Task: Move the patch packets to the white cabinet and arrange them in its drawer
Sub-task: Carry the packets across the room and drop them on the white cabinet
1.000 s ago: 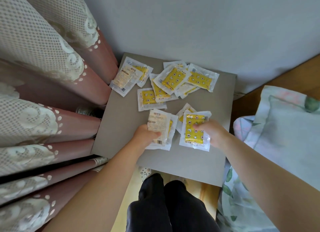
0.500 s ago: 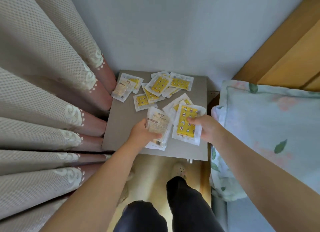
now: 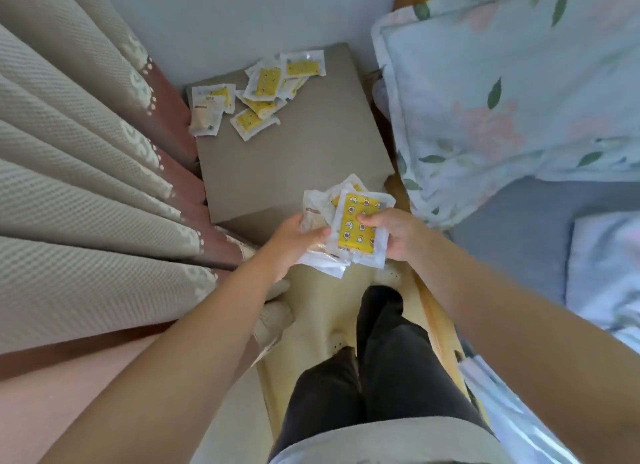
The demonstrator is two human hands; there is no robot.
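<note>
The held packets [image 3: 353,235] are flat pouches of clear, white-edged plastic. The front one shows a yellow patch printed with small moon and star shapes, and behind it sit a few more, one turned to a pale printed back; their exact number cannot be told. They form a loose fan between both hands, over the near edge of the tabletop [image 3: 294,158]. The left hand [image 3: 298,241] grips the fan from its left side, thumb curled over the front and fingers hidden behind. The right hand [image 3: 401,235] pinches the front packet from the right, its thumb pressed onto the yellow patch. Well apart from the hands, the loose packets [image 3: 263,82] of the same kind lie overlapping at the tabletop's far end near the wall, most yellow side up, 2 at the left beside the curtain [image 3: 86,158].
</note>
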